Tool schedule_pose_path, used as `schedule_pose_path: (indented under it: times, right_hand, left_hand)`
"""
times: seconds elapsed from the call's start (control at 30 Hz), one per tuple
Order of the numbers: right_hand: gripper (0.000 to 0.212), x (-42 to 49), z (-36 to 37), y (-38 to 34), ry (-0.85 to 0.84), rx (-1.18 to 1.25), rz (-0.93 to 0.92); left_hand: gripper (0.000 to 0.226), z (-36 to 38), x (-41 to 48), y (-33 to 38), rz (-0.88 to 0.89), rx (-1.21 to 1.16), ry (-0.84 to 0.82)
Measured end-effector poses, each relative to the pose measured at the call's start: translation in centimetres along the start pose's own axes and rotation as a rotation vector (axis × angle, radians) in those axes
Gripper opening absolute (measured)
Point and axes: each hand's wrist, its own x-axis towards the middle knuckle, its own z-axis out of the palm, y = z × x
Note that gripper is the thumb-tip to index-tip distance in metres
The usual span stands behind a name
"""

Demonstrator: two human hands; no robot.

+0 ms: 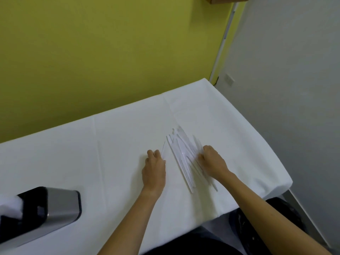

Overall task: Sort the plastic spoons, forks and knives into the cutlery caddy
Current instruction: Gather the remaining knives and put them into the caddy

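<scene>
A pile of white plastic cutlery [184, 155] lies on the white tablecloth, right of centre, the pieces roughly parallel and hard to tell apart. My right hand [214, 161] rests on the pile's right side with fingers curled into it. My left hand [154, 167] is just left of the pile, fingers pinched on a single thin white piece [163, 146] that points away from me. The silver and black cutlery caddy [55, 207] stands at the near left corner, with something white showing in it.
The table [110, 144] is covered by a white cloth and stands against a yellow-green wall. Its right edge drops off near a grey wall. A dark chair or bag [287, 214] sits below the table's right front corner.
</scene>
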Motion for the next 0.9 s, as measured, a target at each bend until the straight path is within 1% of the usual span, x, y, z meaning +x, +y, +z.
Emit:
schedule_pose_path:
  times: [0.07, 0.1, 0.13, 0.2, 0.27, 0.33, 0.4, 0.47, 0.53, 0.63, 0.67, 0.73, 0.8, 0.83, 0.9]
  right_hand:
    - [0.018, 0.2, 0.2, -0.1, -0.012, -0.015, -0.006]
    - [0.017, 0.2, 0.2, -0.3, -0.011, 0.012, 0.002]
    - [0.016, 0.2, 0.1, -0.5, -0.001, 0.074, 0.019]
    - [0.018, 0.1, -0.4, -0.9, 0.019, 0.271, 0.085]
    - [0.018, 0.1, -0.7, -1.2, 0.018, 0.439, 0.141]
    - [0.016, -0.1, -0.9, -1.3, 0.023, 0.508, 0.162]
    - [0.018, -0.2, -0.6, -1.0, 0.043, 0.552, 0.170]
    - [0.014, -0.3, -0.1, -0.4, 0.049, 0.524, 0.166]
    - [0.010, -0.5, 0.2, -0.1, 0.040, 0.410, 0.132]
    - [0.035, -0.8, 0.3, -0.2, 0.048, 0.106, 0.049]
    - [0.038, -0.7, 0.2, -0.4, 0.049, 0.052, 0.036]
    - [0.033, -0.4, -0.1, -0.7, 0.020, -0.010, 0.018]
    - [0.026, 0.1, -0.3, -0.9, -0.027, -0.028, 0.005]
    - [0.025, 0.3, -0.4, -1.0, -0.042, -0.021, 0.000]
    - [0.027, 0.6, -0.4, -1.0, -0.062, -0.007, -0.006]
  left_hand:
    - [0.021, -0.1, 0.1, -0.1, 0.030, 0.034, -0.016]
    - [0.022, -0.1, 0.2, 0.0, 0.034, 0.055, -0.016]
    - [0.024, -0.1, 0.3, 0.1, 0.025, 0.057, -0.028]
    - [0.031, -0.4, 0.5, 0.6, 0.031, 0.059, -0.023]
    - [0.033, -0.3, 0.8, 0.8, 0.008, 0.094, -0.035]
    - [0.035, -0.4, 1.0, 0.7, -0.003, 0.084, -0.019]
    - [0.040, -0.3, 1.1, 0.6, 0.000, 0.083, -0.055]
    - [0.043, 0.1, 1.3, 0.3, 0.022, 0.123, -0.049]
    - [0.047, -0.5, 1.3, 0.6, 0.029, 0.185, -0.070]
    - [0.043, -0.3, 1.5, 0.4, 0.102, 0.282, -0.026]
    - [0.039, -0.2, 1.7, 0.0, 0.118, 0.295, 0.000]
    - [0.035, -0.4, 1.9, -0.5, 0.148, 0.269, 0.096]
    - [0.035, -0.7, 1.9, -0.9, 0.152, 0.194, 0.134]
    - [0.032, -0.8, 1.8, -1.2, 0.145, 0.179, 0.113]
    - [0.016, -1.0, 1.7, -1.6, 0.076, 0.117, 0.048]
